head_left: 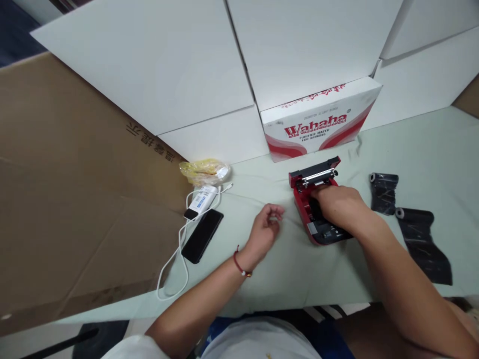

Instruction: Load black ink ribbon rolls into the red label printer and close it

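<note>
A red portable printer (301, 209) stands on the pale green table top (430, 149) with its lid raised, showing a metal roller bar. My right hand (339, 207) reaches into its open compartment, and the fingers are hidden inside, so I cannot tell whether they grip anything. My left hand (265, 229), with a red string bracelet, hovers beside the printer with loosely curled fingers and holds nothing. To the right lie two strips of black ink ribbon (383, 193) (421, 244), each with a small core at its end.
Left of my hands lie a black smartphone (201, 236), a white power bank (202, 202) with a white cable (175, 264), and a yellow plastic bag (204, 172). A Wahaha water carton (318, 122) and large white cartons (142, 65) stand behind. Brown cardboard (82, 174) covers the left.
</note>
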A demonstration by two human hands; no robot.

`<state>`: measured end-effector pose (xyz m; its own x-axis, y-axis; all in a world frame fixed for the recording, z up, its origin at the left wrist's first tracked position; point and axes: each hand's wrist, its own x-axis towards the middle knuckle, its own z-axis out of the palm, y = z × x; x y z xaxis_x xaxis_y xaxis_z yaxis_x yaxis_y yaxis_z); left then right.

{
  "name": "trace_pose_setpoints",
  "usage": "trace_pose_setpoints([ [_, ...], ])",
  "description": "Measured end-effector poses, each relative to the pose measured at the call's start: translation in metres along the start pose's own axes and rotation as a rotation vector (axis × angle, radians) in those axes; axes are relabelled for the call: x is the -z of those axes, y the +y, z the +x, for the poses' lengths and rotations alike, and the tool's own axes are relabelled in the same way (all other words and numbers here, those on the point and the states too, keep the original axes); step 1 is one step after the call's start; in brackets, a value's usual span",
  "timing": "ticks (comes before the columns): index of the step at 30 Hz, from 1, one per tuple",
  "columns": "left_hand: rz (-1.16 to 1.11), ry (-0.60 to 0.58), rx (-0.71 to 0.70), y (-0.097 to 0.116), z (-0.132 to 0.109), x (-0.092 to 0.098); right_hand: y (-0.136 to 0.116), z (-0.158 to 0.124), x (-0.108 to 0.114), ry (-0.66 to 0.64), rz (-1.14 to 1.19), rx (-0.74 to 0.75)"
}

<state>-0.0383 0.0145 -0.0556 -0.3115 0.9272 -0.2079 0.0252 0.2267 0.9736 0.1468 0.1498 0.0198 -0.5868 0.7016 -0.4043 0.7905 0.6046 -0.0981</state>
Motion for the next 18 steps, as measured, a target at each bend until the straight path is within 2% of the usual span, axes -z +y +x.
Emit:
trace_pose_setpoints([
  [4,0.25,0.029,-0.039,-0.016,0.028,0.043,0.002,0.004,-0.001,-0.068,-0.026,0.004],
  [7,0.476,0.089,-0.086,-0.026,0.047,0.059,0.0,0.005,0.001,-0.07,-0.015,-0.013],
  [10,0.611,0.106,-0.117,-0.035,0.054,0.058,0.003,-0.002,0.006,-0.016,-0.005,-0.009],
  [13,0.735,0.06,-0.172,-0.042,0.051,0.051,0.022,-0.027,0.012,0.147,0.074,0.084],
  [16,1.014,0.009,-0.233,-0.045,0.046,0.046,0.062,-0.069,0.017,0.339,0.273,0.169],
  [18,1.142,0.006,-0.233,-0.045,0.045,0.045,0.097,-0.097,0.015,0.451,0.359,0.122],
])
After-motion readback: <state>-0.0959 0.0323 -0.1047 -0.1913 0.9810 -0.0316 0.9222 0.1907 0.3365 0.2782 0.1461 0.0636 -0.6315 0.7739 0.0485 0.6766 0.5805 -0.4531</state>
